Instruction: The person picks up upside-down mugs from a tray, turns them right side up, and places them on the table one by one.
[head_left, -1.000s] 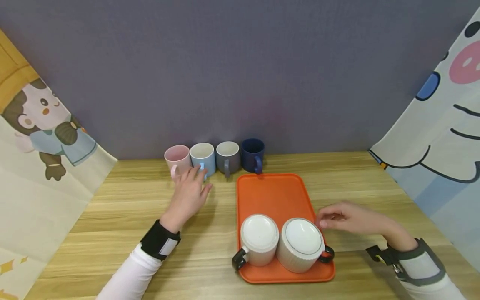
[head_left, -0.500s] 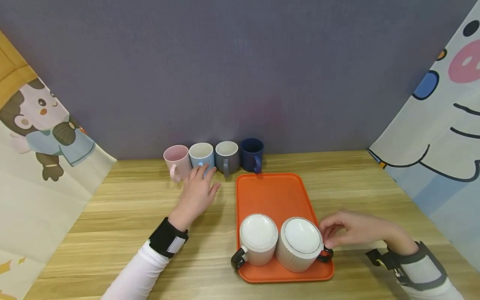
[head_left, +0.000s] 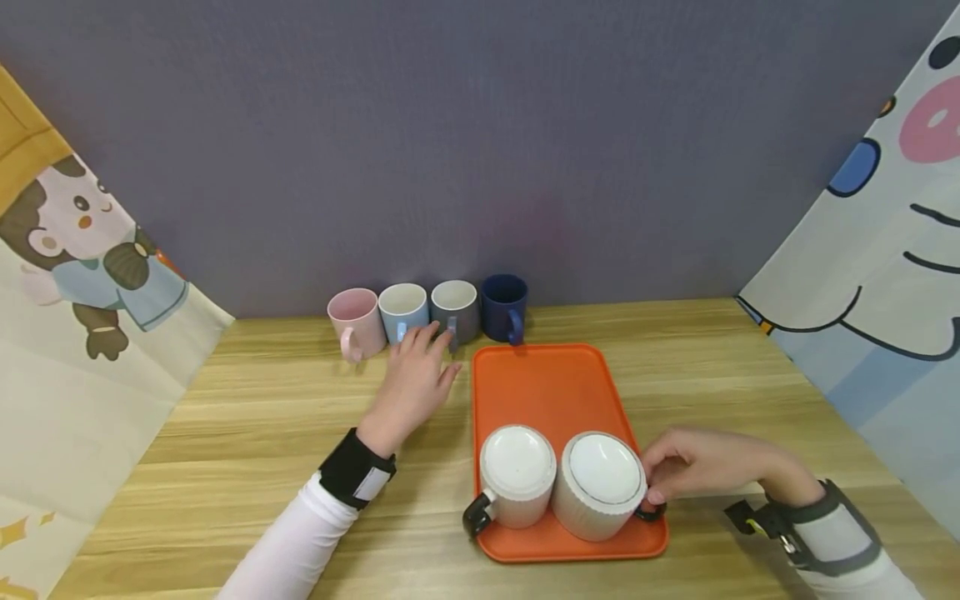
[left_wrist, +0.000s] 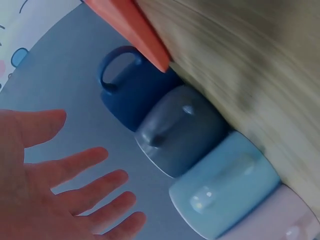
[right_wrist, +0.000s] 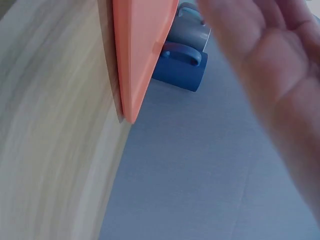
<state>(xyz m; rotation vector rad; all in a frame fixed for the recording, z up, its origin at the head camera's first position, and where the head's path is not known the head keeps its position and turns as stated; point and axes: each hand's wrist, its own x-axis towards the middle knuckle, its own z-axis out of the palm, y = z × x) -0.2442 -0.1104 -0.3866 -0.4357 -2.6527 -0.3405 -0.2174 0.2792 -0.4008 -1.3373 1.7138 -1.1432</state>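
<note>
My left hand [head_left: 411, 377] hovers with spread fingers in front of the light blue mug [head_left: 403, 308] and the grey mug [head_left: 455, 310]. In the left wrist view its palm shows nothing held. My right hand [head_left: 701, 462] has its fingers curled at the right rim of an orange tray [head_left: 540, 379]. Its thumb and fingertips pinch the black handle of the right-hand ribbed mug [head_left: 596, 500], which stands upside down. A second upside-down pale mug [head_left: 517, 483] sits beside it, its black handle pointing left over the tray's edge. In the right wrist view, the fingertips are out of frame.
At the back wall, a pink mug [head_left: 356, 321] and a navy mug [head_left: 505, 308] flank the blue and grey ones in an upright row. The tray's far edge lies close before the navy mug. Printed cloths hang on both sides.
My left hand has moved right, from before the pink and light blue mugs to before the light blue and grey ones. My right hand has come down onto the ribbed mug's handle.
</note>
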